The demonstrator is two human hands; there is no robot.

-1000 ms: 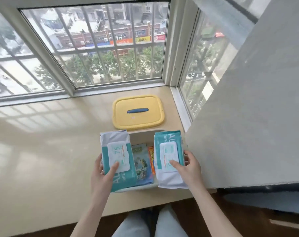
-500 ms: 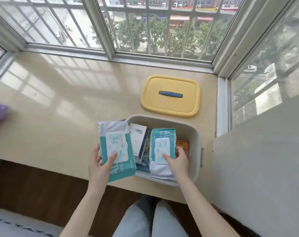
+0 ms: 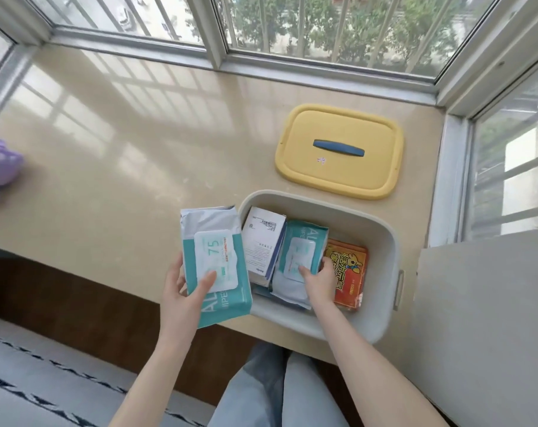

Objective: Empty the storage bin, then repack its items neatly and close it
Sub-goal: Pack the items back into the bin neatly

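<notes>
Our left hand (image 3: 181, 292) grips a teal-and-white "75" wipes pack (image 3: 213, 260), lengthwise away from us; our right hand (image 3: 318, 280) clasps a second wipes pack (image 3: 303, 246) in the grey plastic bin (image 3: 381, 266).

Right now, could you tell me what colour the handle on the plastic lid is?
Dark blue handle on the yellow lid, clearest in the head view.

A glossy beige sill (image 3: 138, 134) spreads beyond the left hand (image 3: 181, 291), daylight from barred windows (image 3: 323, 26) mirrored on it. Dark wood floor (image 3: 61, 297) lies below that hand; a grey wall (image 3: 483, 318) stands right of the right hand (image 3: 318, 280).
</notes>
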